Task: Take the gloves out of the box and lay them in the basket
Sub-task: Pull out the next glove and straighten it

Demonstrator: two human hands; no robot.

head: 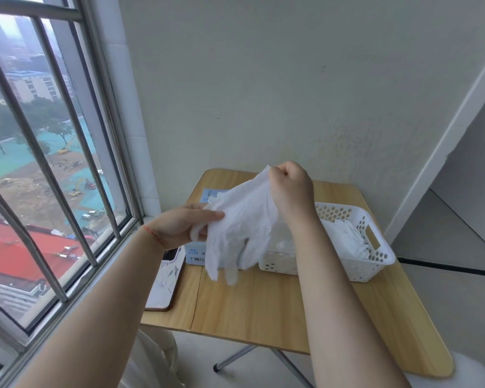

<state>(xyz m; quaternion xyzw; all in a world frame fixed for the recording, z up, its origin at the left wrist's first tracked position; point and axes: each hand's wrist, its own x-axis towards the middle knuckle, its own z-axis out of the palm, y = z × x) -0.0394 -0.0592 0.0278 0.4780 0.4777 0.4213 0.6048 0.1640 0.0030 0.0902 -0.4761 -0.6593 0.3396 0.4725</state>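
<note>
Pale wood-grain fills the lower middle of the frame, where the small folding desk (263,303) stands on crossed metal legs beside a barred window running down the left side. Near its left edge lies a phone in a light patterned case (164,278). Above the desk's middle, both hands hold up a thin, crumpled white disposable glove (241,228): the left hand (184,225) pinches its lower left edge between thumb and fingers, while the right hand (290,189), fist closed, grips the cuff at the top, so the glove hangs stretched between them with its fingers dangling down. Behind the glove, mostly hidden by it, sits the blue-and-white cardboard glove box (195,253), and just to its right is the white perforated plastic basket (375,264), which already holds a loose pile of white gloves (347,239) toward its right end. The step in hand looks like spreading this glove before carrying it over to the basket. To do it well, the hands would best keep the light tension that smooths the creases, swing the glove rightward over the basket rim, lower it flat onto the pile, and release the dangling fingers first so they do not fold under. Beyond everything rises a plain off-white wall.
</note>
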